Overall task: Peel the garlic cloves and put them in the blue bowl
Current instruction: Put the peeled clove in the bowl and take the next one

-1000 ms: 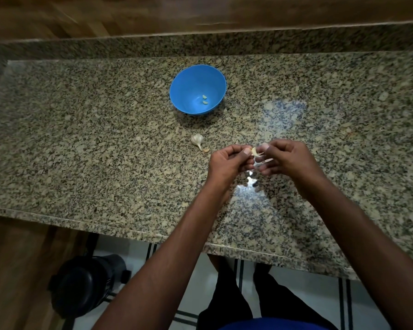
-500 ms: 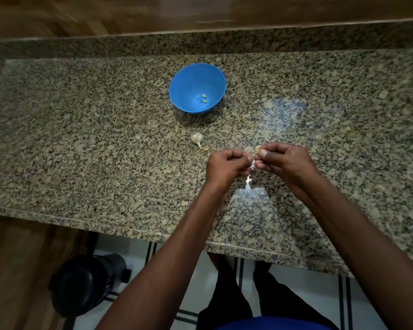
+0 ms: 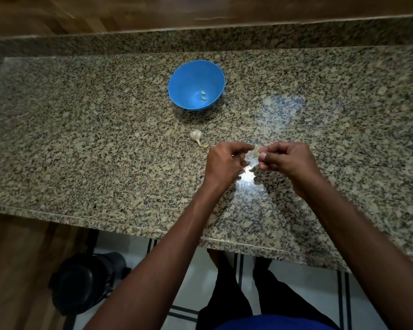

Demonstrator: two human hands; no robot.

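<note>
While I watch through the head camera, a dark round bin (image 3: 86, 279) sits on the floor at seven o'clock, below the granite counter (image 3: 81, 139). Toward twelve o'clock stands the blue bowl (image 3: 196, 85) with two peeled cloves (image 3: 203, 95) in its bottom. At about seven o'clock from the bowl a garlic bulb (image 3: 196, 135) lies on the stone, a loose clove (image 3: 205, 145) just beside it. At centre my left hand (image 3: 224, 163) has its fingers curled, forefinger reaching toward the right hand; I cannot tell whether it holds anything. Just at its three o'clock my right hand (image 3: 289, 160) pinches a garlic clove (image 3: 256, 153) between thumb and fingertips, above the counter.
</note>
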